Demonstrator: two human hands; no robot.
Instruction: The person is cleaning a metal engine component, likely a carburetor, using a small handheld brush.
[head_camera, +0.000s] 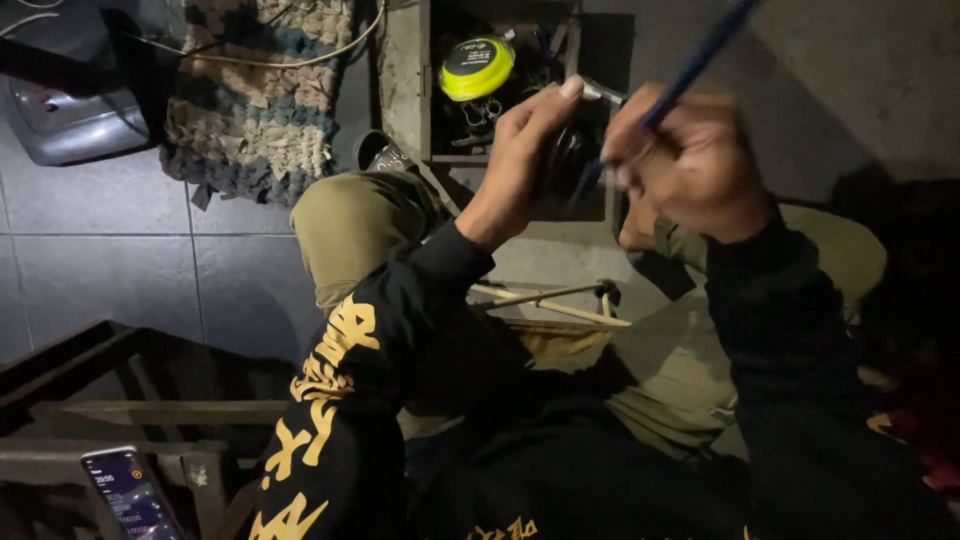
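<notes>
Gripping something dark, perhaps metal (568, 150): hands (600, 160).

A single head-worn camera looks steeply down, close upon the person's lap and floor.

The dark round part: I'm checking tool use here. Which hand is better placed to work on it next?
Probably the right hand: it holds the blue tool, tip angled down at the dark round part. The left hand is taken up, gripping that part to steady it.
</notes>
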